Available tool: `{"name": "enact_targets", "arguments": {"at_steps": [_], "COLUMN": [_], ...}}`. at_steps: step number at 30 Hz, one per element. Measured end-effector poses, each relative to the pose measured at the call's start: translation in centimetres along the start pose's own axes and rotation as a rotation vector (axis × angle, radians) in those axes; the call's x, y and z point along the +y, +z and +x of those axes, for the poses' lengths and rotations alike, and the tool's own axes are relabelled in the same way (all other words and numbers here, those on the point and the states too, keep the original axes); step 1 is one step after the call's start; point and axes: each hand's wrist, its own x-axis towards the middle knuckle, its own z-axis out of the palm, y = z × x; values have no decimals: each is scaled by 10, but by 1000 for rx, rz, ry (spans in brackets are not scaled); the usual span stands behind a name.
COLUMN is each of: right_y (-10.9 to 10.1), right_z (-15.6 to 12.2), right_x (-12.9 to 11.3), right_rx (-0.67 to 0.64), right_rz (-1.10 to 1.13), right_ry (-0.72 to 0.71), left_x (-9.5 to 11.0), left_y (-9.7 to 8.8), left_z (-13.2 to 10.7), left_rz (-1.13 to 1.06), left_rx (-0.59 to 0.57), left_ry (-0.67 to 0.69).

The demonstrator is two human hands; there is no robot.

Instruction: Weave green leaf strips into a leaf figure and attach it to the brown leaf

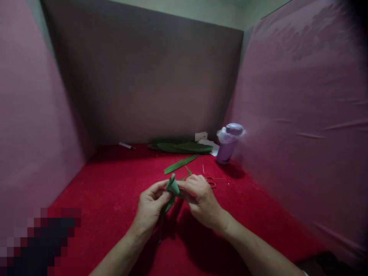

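A folded green leaf strip (172,187) is held between both hands above the red table top (109,191). My left hand (151,207) pinches its left side with thumb and fingers closed. From the right, my right hand (199,199) grips the same strip, fingers curled round it. A tail of the leaf hangs down between the hands.
A loose green leaf strip (180,164) lies just beyond the hands. Several whole leaves (184,147) are piled at the back. Red scissors (211,181) lie beside my right hand. A purple cup (228,143) stands at the back right, a pen (126,145) at the back left. Pink and grey walls enclose the table.
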Motion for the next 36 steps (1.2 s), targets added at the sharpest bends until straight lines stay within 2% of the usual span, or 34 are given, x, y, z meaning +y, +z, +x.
{"name": "enact_targets", "arguments": {"at_steps": [7,14,17,22,27,32,36], "right_y": [-5,-2,0,-4,-9,-1,4], "right_z": [0,1,1,3,3,3,3], "right_x": [-4,-7,-7,0,6,4,6], "right_rx": [15,-51,-68,-156,-275,-250,-255], "right_rz": [75,308,302,282,398,503,567], "right_ry": [93,230,247,277,331,357,415], "left_x": [0,1,0,1,2,0,0], "left_y": [-3,-1,-1,1,3,2,1], "left_z": [0,2,3,1,0,0,0], "left_rz": [14,-3,-8,3,15,18,19], "left_rx": [73,90,113,146,143,129,175], "left_ry": [31,2,-5,-8,-8,-13,22]}}
